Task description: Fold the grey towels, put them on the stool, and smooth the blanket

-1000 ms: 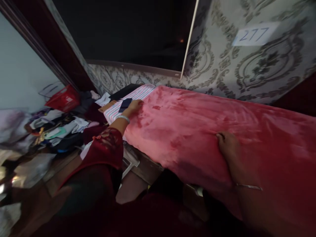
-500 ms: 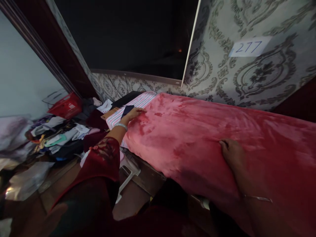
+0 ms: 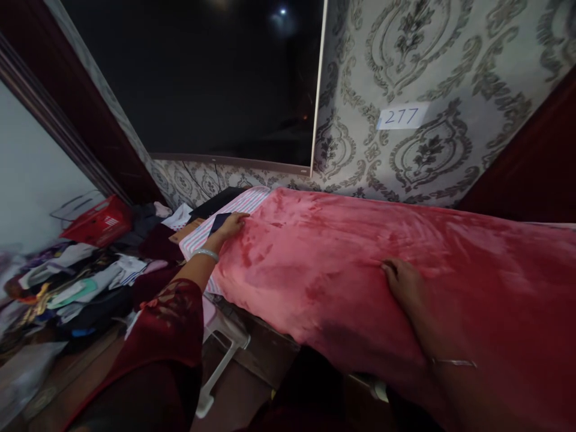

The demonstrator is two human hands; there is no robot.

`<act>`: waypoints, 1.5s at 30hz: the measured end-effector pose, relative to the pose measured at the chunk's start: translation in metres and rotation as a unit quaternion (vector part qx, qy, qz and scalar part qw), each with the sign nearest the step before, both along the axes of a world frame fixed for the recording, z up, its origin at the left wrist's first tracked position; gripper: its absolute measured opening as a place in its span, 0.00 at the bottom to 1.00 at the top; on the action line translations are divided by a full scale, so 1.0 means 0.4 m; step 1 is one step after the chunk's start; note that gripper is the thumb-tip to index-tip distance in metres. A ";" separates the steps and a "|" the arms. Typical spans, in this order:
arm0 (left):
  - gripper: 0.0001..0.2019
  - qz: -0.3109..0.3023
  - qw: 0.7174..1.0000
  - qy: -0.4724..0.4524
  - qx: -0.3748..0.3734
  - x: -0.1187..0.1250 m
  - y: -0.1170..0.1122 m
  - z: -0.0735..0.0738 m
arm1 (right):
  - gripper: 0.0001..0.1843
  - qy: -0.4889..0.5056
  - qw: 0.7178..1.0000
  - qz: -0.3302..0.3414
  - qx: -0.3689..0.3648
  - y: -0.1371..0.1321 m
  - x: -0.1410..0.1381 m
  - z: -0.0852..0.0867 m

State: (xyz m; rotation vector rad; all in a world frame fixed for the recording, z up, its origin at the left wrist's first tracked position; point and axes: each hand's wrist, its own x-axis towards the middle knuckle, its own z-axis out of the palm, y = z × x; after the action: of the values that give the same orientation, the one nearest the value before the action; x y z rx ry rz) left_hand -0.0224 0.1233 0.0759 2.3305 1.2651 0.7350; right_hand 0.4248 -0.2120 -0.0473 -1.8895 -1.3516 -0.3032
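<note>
A pink-red plush blanket point(image 3: 306, 264) lies spread over a long raised surface. Near its far-left end, my left hand point(image 3: 233, 224) rests on the fabric with its fingers stretched out. Beside that hand a dark flat item point(image 3: 219, 222) lies on a striped cloth point(image 3: 198, 237), which shows from under the blanket. Farther right, my right hand point(image 3: 404, 281) is closed, its thumb and fingers pinching the blanket, and a small crease runs left from the fingertips.
A large dark television point(image 3: 202, 78) hangs above, on patterned wallpaper point(image 3: 346, 144) bearing a paper marked 277 point(image 3: 402, 116). At left are heaped clothes point(image 3: 94, 282) and a red basket point(image 3: 101, 222). A white plastic stool point(image 3: 229, 342) stands below the blanket's near edge.
The view has shifted, so the wall and the blanket sit lower and farther left. Both hands keep about the same places on the blanket.
</note>
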 end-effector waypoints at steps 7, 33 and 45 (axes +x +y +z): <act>0.11 0.050 0.998 0.017 0.046 -0.002 0.004 0.009 | 0.18 -0.007 0.999 0.032 0.010 -0.007 -0.014 0.021; 0.08 0.086 0.993 0.052 0.060 0.008 -0.008 0.032 | 0.14 0.005 0.996 0.060 -0.060 0.002 -0.027 0.053; 0.14 0.107 0.970 0.202 0.080 0.015 -0.029 0.044 | 0.11 0.006 0.992 0.039 -0.116 0.007 -0.011 0.106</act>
State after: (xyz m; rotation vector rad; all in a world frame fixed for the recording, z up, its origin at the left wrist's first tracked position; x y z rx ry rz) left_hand -0.0163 0.1117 0.0935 2.5929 1.7097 0.4487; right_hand 0.4204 -0.2091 -0.0048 -2.0173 -1.5011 -0.0981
